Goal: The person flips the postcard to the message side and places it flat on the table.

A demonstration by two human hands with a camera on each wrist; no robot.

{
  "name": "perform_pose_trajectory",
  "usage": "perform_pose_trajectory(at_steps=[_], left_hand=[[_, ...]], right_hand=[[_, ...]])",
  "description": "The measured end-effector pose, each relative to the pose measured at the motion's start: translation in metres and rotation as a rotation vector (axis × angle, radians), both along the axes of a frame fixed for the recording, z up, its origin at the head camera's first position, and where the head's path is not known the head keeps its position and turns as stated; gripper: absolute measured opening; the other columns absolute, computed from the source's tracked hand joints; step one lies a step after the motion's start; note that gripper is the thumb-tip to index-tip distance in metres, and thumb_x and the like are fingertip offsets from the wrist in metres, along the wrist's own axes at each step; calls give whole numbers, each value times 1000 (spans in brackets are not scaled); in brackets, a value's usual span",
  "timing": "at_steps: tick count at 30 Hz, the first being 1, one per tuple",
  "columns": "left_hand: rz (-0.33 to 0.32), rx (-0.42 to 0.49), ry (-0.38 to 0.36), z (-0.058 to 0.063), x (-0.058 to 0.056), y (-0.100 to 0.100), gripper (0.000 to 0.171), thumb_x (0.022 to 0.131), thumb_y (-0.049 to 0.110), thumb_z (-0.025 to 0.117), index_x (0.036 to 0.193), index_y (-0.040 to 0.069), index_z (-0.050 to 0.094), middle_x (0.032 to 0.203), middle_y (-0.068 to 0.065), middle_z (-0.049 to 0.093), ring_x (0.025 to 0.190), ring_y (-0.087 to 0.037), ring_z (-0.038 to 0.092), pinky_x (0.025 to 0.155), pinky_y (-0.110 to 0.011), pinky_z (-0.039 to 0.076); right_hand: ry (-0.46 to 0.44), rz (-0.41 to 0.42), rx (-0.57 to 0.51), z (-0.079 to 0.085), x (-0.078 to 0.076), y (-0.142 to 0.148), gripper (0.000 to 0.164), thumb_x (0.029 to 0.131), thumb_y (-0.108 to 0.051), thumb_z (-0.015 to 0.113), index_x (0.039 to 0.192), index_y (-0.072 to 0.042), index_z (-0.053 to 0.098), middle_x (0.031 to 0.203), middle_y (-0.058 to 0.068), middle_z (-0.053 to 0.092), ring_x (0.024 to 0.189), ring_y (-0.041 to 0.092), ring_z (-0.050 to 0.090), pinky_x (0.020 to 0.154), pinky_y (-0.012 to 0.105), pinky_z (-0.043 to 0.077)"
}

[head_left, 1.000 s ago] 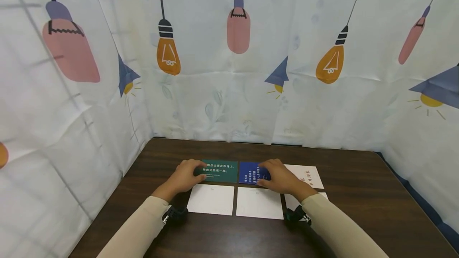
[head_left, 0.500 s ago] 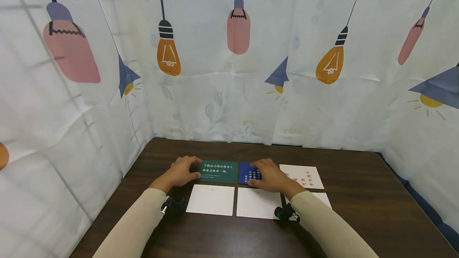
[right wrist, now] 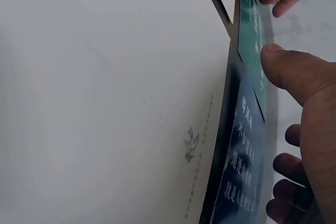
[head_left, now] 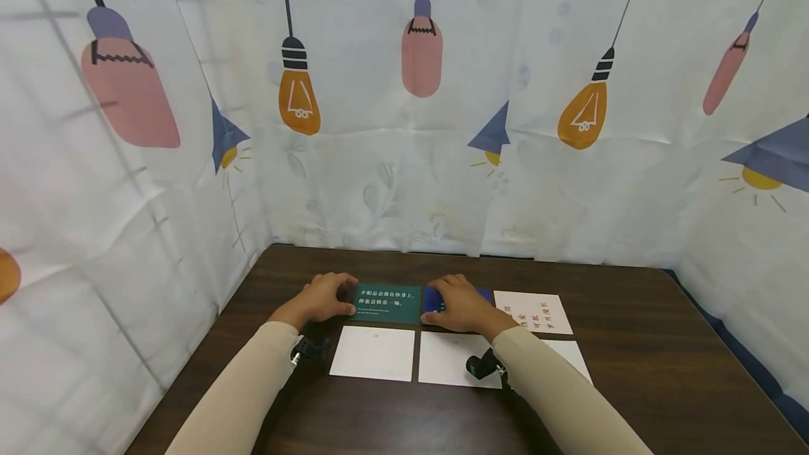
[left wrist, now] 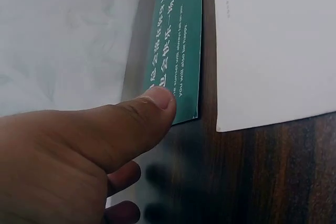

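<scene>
A green card (head_left: 387, 311) with white lettering lies flat in the back row on the table. My left hand (head_left: 316, 299) is at its left end, thumb and fingers spread apart; in the left wrist view the thumb (left wrist: 152, 108) overlaps a corner of the green card (left wrist: 184, 51). Contact is hard to tell. Over the blue card (head_left: 484, 294) sits my right hand (head_left: 466, 306), its thumb and fingers reaching toward the green card's right end and partly hiding the blue one. Nothing is gripped in the right wrist view, where the blue card (right wrist: 239, 171) lies beside the right hand (right wrist: 325, 124).
A white card with red lettering (head_left: 540, 311) lies right of the blue one. In the front row are a left white card (head_left: 371, 353), a middle white card (head_left: 445, 353) and a right one partly under the sleeve. A printed curtain (head_left: 404, 160) hangs behind the dark table (head_left: 392, 420).
My right hand has slid left across the blue card toward the green card, uncovering more of the red-lettered card. My left hand moved slightly left, then stayed by the green card's left end.
</scene>
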State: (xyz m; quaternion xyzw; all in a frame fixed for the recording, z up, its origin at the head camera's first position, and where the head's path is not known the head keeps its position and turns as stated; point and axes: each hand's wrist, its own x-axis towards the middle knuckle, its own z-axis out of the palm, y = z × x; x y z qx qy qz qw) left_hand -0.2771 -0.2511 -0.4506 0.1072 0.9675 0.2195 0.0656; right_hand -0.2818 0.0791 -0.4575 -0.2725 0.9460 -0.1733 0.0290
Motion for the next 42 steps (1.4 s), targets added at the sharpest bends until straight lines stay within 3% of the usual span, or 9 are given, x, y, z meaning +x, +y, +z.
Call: perform_pose_trajectory(at_steps=[8, 21, 31, 42], left_hand=[[-1, -34, -30, -1, -4, -1, 65, 83, 30, 87, 141, 19, 60, 130, -14, 61, 121, -42, 48, 102, -71, 33], [-24, -69, -83, 7, -9, 2, 70, 80, 31, 90, 141, 19, 59, 127, -12, 62, 119, -39, 48, 103, -69, 34], [-6, -140, -84, 1, -13, 6, 71, 79, 32, 90, 143, 20, 60, 133, -15, 56, 122, -41, 47, 101, -68, 36], [3, -197, -109, 13, -13, 17, 73, 77, 28, 92, 142, 17, 60, 135, -20, 54, 120, -43, 48, 100, -69, 37]], right_hand=[[-28, -2, 26, -1, -9, -9, 80, 88, -57, 75, 150, -11, 51, 151, 11, 48, 142, 35, 37, 114, 54, 31], [-62, -9, 89, 5, -17, -20, 85, 83, -60, 79, 149, -13, 53, 149, 12, 49, 141, 34, 37, 115, 51, 30], [-68, -19, 104, 3, -19, -23, 85, 80, -58, 82, 147, -13, 55, 147, 12, 49, 137, 34, 40, 115, 51, 29], [-90, -30, 150, 10, -22, -29, 81, 78, -56, 85, 142, -15, 59, 141, 12, 51, 130, 33, 42, 112, 51, 30]])
